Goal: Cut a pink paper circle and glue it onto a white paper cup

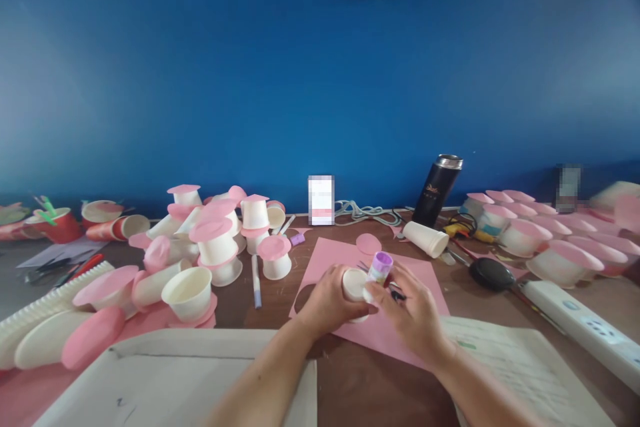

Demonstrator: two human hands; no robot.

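My left hand (323,300) is wrapped round a white paper cup (354,282), its round base turned up toward me. In my right hand (415,317) is a glue stick (382,263) with a purple end pointing up; its lower white end meets the rim of the cup's base. A small dark object (397,293) shows by the right fingers, too hidden to name. Both hands are over a pink paper sheet (385,343) with a round cut-out at its left. A pink paper disc (369,243) lies at the sheet's far edge.
Paper cups with pink discs (215,240) crowd the left; more (525,233) stand at right. A black flask (439,190), a tipped white cup (425,239), a marker (257,283), a power strip (585,323) and a written sheet (520,367) surround the hands.
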